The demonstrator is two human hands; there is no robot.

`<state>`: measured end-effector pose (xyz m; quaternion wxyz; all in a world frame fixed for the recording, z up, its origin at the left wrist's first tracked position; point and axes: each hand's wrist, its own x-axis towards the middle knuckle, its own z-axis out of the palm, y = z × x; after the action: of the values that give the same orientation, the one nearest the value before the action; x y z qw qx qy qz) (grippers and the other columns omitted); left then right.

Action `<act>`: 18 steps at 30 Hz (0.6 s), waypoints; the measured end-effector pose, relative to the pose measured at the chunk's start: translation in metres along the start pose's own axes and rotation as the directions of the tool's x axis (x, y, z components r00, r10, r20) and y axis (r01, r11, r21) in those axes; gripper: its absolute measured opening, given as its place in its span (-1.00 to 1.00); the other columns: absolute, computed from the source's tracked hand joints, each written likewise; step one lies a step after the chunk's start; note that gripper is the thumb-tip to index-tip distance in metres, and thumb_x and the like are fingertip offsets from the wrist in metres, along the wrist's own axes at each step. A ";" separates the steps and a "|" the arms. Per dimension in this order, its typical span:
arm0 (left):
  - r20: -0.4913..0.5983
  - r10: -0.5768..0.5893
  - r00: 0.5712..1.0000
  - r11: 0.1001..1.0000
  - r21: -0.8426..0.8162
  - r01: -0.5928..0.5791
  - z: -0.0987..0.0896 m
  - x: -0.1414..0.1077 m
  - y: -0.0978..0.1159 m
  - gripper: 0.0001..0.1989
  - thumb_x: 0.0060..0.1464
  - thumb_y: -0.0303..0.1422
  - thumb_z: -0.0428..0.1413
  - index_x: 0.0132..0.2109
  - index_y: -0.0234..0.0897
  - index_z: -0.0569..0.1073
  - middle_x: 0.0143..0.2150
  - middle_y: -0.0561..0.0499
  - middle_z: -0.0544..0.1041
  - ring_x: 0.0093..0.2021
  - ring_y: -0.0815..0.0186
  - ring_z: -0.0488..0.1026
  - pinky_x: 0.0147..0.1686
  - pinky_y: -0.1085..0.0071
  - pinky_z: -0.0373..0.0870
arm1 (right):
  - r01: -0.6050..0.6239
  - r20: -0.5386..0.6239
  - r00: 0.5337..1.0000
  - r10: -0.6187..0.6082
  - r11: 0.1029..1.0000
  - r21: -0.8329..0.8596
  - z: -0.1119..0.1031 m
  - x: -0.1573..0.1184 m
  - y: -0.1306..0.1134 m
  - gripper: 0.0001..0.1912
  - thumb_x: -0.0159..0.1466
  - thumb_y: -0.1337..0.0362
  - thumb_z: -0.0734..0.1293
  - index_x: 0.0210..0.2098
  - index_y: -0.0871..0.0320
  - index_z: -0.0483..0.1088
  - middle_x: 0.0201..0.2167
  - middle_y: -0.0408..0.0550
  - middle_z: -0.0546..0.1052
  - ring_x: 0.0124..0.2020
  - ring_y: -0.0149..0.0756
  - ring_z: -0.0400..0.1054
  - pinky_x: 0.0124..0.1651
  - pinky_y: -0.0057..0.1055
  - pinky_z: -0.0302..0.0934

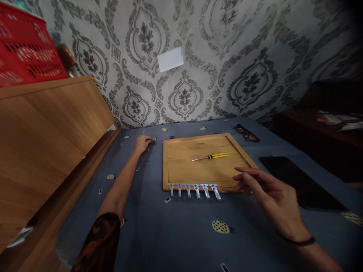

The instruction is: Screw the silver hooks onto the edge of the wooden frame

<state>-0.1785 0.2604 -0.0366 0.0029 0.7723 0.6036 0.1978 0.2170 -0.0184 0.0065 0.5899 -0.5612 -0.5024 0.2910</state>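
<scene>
My left hand (pixel 142 144) reaches to the far left of the cloth, its fingers closed at a small silver metal hinge (pixel 154 140); the fingertips are partly hidden. My right hand (pixel 270 196) hovers over the near right corner of a framed wooden panel (pixel 195 172), with fingers loosely bent, apart and holding nothing. On the panel lies a screwdriver (pixel 218 155) with a yellow and black handle, its shaft pointing left. Along the panel's near edge, several silver hinges (pixel 197 191) sit in a row, their arms jutting over the edge towards me.
A dark flat slab (pixel 297 183), like a tablet, and eyeglasses (pixel 247 133) lie right of the panel. Small screws (pixel 148 150) are scattered near my left hand. A wooden cabinet side (pixel 53 143) bounds the left, with a red basket (pixel 28 45) on top. Patterned wall (pixel 184 96) behind.
</scene>
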 end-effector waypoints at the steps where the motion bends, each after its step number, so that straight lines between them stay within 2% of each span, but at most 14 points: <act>1: 0.005 -0.002 1.000 1.000 -0.004 0.002 -0.001 0.000 -0.001 -0.67 0.31 -0.21 0.12 0.14 -0.26 0.44 0.14 -0.14 0.47 0.04 0.19 0.49 0.03 0.12 0.51 | -0.001 0.002 1.000 0.001 1.000 -0.004 0.000 0.000 0.000 -0.39 0.02 -0.30 0.44 -0.28 0.13 0.58 -0.48 0.00 0.59 -0.57 -0.32 0.40 -0.51 -0.40 0.34; 6: 0.026 -0.021 0.999 0.999 -0.030 0.022 -0.003 -0.003 -0.004 -0.65 0.31 -0.21 0.13 0.14 -0.27 0.43 0.14 -0.14 0.47 0.04 0.18 0.49 0.03 0.12 0.51 | 0.001 0.030 1.000 0.000 1.000 -0.028 0.000 -0.001 -0.001 -0.45 0.10 -0.23 0.44 -0.25 0.14 0.58 -0.43 0.01 0.61 -0.53 -0.32 0.43 -0.46 -0.39 0.36; 18: 0.008 -0.080 0.997 0.997 -0.022 0.080 0.000 -0.013 -0.014 -0.64 0.30 -0.21 0.13 0.15 -0.28 0.42 0.14 -0.14 0.46 0.05 0.17 0.49 0.03 0.10 0.51 | 0.009 0.039 0.999 -0.007 0.999 -0.045 -0.002 -0.002 -0.003 -0.41 0.10 -0.26 0.43 -0.23 0.17 0.57 -0.44 0.02 0.60 -0.53 -0.33 0.41 -0.45 -0.40 0.35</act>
<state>-0.1937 0.2519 -0.0434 0.0214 0.7482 0.6318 0.2017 0.2174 -0.0211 0.0094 0.5683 -0.5666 -0.5224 0.2883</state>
